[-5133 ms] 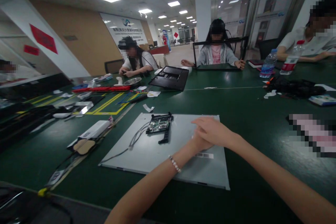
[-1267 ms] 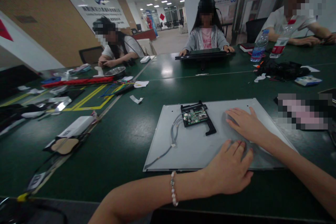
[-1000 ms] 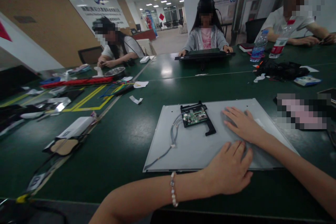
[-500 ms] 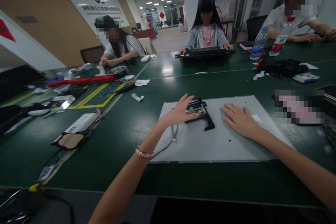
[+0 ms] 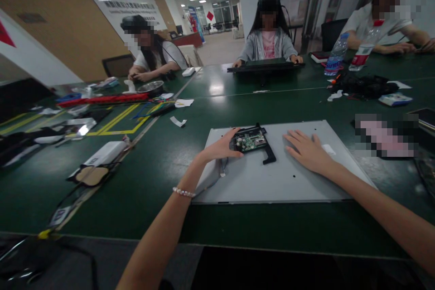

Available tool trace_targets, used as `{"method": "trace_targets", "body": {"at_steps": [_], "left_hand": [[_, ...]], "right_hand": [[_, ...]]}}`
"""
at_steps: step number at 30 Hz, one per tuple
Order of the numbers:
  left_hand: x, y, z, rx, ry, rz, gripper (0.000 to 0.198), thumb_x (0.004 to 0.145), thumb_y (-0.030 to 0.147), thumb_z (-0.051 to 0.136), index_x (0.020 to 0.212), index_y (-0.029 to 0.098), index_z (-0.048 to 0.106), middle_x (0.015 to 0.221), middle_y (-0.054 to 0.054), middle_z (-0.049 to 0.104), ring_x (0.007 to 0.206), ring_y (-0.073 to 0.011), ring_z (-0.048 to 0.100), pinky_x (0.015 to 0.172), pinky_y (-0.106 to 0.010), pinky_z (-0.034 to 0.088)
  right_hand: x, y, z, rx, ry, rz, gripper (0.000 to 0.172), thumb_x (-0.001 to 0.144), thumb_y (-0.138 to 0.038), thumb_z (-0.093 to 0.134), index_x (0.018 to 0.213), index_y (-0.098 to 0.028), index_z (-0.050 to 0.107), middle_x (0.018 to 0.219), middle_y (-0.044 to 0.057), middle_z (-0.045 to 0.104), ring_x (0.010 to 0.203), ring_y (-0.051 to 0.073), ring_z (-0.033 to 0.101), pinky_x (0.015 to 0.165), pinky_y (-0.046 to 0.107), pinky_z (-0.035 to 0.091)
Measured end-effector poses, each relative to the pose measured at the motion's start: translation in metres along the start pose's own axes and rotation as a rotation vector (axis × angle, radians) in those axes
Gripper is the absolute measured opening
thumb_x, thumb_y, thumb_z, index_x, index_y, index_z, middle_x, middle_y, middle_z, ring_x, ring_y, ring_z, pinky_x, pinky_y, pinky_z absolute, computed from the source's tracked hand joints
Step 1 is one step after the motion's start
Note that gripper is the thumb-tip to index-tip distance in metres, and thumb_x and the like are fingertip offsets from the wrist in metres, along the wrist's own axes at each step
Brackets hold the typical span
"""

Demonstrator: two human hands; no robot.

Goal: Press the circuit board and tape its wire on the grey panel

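My left hand (image 5: 221, 146) is at the left edge of a green circuit board (image 5: 252, 142) set in a black plastic frame (image 5: 271, 156). Thumb and fingers are apart there, the fingertips near the frame's upper left and the thumb by its lower left. Whether they touch it I cannot tell. Board and frame lie on a pale flat panel (image 5: 258, 186). My right hand (image 5: 307, 152) rests flat on the panel's right part, fingers spread, holding nothing. A thin grey cable (image 5: 222, 173) with a small connector lies below my left hand.
On the dark green table (image 5: 136, 213), a white box-like device (image 5: 107, 153) with a tan pad is at left. A phone (image 5: 385, 138) lies at right. Two bottles (image 5: 336, 56) and black cables (image 5: 365, 86) stand farther back. Several people sit around; one across holds a dark panel (image 5: 265, 67).
My left hand has drawn back leftwards from over the circuit board to its left edge, uncovering more of it. My right hand stays flat on the panel. The view has shifted slightly.
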State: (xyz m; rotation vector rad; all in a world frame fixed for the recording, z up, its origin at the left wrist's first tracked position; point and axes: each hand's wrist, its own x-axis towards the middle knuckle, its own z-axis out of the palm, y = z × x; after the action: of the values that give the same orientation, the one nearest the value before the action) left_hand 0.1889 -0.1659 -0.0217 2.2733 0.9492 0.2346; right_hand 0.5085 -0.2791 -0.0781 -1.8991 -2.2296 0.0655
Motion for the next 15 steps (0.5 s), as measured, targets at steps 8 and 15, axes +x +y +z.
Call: {"method": "trace_targets", "body": {"at_steps": [8,15], "left_hand": [[0.002,0.006,0.007,0.027,0.007,0.006,0.107,0.067,0.053,0.070,0.153,0.015,0.020,0.157,-0.020,0.023,0.141,-0.0398,0.026,0.116,-0.056,0.018],[-0.003,0.031,0.019,0.031,-0.046,-0.012,0.107,0.070,0.053,0.068,0.154,0.014,0.016,0.158,-0.019,0.022,0.143,-0.0366,0.026,0.116,-0.052,0.024]], "right_hand": [[0.003,-0.004,-0.002,0.001,-0.001,-0.001,0.054,0.099,-0.045,0.025,0.147,-0.024,0.040,0.156,0.009,0.036,0.143,0.033,0.029,0.108,0.068,0.023],[0.003,-0.006,-0.002,0.057,0.032,-0.003,0.055,0.099,-0.045,0.024,0.146,-0.022,0.042,0.153,0.011,0.040,0.143,0.034,0.030,0.108,0.071,0.022]]}}
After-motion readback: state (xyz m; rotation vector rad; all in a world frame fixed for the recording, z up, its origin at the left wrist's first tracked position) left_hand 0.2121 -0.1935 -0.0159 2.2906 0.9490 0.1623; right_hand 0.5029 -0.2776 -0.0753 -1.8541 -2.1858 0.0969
